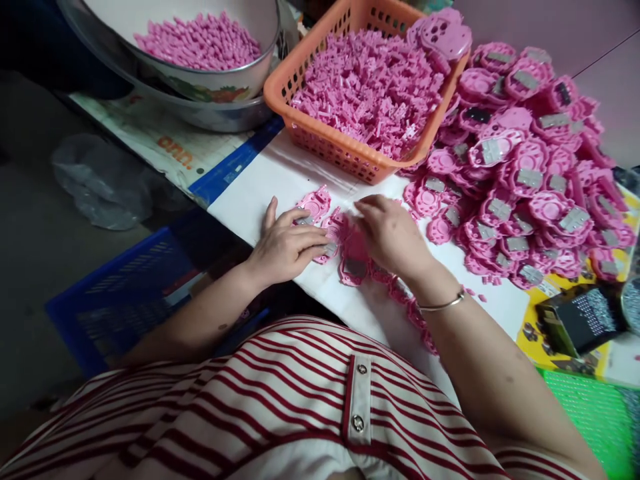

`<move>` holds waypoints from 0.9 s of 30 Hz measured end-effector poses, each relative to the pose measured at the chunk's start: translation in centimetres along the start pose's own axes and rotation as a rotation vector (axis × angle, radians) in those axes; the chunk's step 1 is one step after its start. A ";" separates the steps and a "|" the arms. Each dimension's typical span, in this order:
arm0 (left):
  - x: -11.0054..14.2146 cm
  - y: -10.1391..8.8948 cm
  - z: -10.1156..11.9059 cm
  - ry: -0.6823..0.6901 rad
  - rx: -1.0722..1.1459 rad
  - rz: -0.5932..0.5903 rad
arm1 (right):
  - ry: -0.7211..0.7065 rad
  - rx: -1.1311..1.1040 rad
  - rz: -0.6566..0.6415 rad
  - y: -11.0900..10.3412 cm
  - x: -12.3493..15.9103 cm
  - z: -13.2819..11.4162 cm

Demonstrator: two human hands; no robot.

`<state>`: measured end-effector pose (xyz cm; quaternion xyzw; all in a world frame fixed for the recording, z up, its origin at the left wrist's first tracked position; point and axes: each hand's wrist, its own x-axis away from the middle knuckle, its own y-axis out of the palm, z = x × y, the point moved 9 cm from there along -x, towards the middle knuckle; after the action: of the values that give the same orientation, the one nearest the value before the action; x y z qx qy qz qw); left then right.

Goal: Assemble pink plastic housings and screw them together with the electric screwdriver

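Observation:
On the white table surface (250,200), pink plastic shells (336,230) with grey metal plates lie in a row. My left hand (284,248) rests over them, fingers stretched out and fingertips touching a shell and its plate. Just to the right, my right hand (393,233) is bent down with its fingers drawn together above another pink shell (354,267). Whatever those fingers pinch is hidden. More pink shells (400,293) continue in a line beneath my right wrist.
An orange basket (333,148) full of small pink parts stands behind my hands. Back left, an enamel bowl (200,83) holds pink pieces. A large heap of pink shells (525,173) fills the right. A black box (580,317) and green tray (590,413) sit nearer on that side.

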<state>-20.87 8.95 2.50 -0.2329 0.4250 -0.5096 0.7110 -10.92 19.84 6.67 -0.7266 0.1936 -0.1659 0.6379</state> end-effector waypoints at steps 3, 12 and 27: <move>0.1 -0.2 0.1 0.020 0.023 0.034 | 0.235 0.068 0.097 -0.7 0.4 5.7; 0.2 -0.2 0.2 0.039 0.014 0.044 | 0.246 0.105 0.247 0.6 -0.6 9.7; -1.7 -1.6 3.7 -0.073 0.050 0.194 | 0.151 -0.580 0.165 -1.0 4.9 -0.6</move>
<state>-18.78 9.59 6.28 -0.1913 0.4066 -0.4400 0.7775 -6.85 17.01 7.71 -0.8459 0.3378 -0.1049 0.3991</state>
